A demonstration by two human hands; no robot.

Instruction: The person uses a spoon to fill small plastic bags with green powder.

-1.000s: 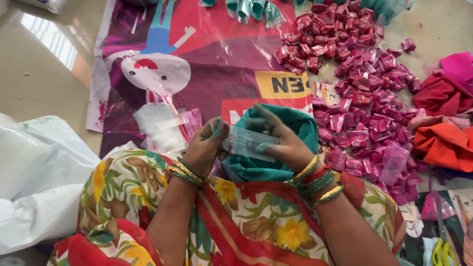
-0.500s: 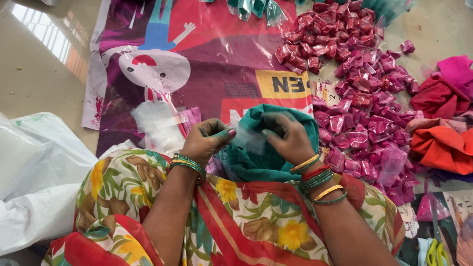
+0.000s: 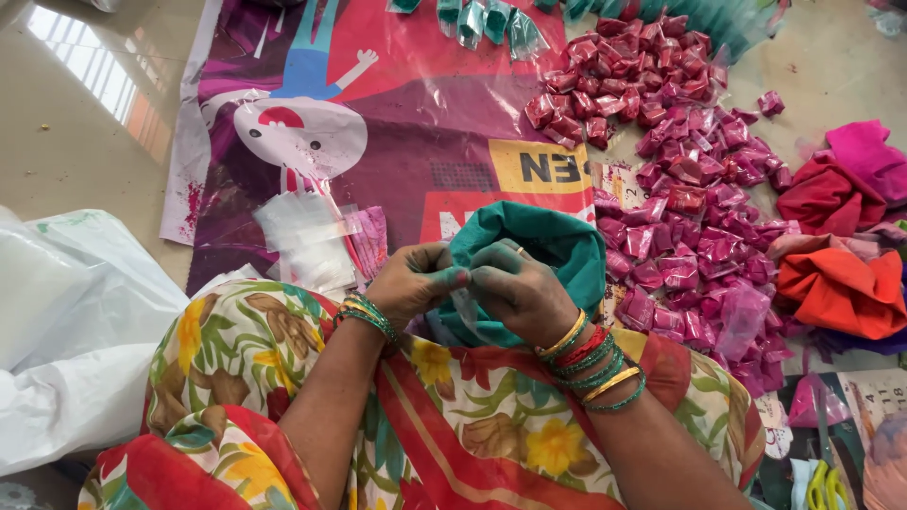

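My left hand [image 3: 413,283] and my right hand [image 3: 515,291] meet over my lap, fingertips stained green. Both pinch a small clear plastic pouch [image 3: 465,300] between them. Right behind the hands stands an open teal bag [image 3: 548,247] holding teal powder. A stack of empty clear pouches [image 3: 304,236] lies on the printed plastic sheet [image 3: 397,104] to the left of my left hand. Bangles ring both wrists.
Several filled pink packets [image 3: 680,198] are heaped on the right of the sheet, with a few teal packets [image 3: 482,19] at the top. Red, orange and pink bags [image 3: 841,246] lie far right. A white plastic bag [image 3: 66,340] sits at the left.
Both hands have dropped slightly toward my lap and closed together on the clear pouch, which before was held higher in front of the teal bag's mouth.
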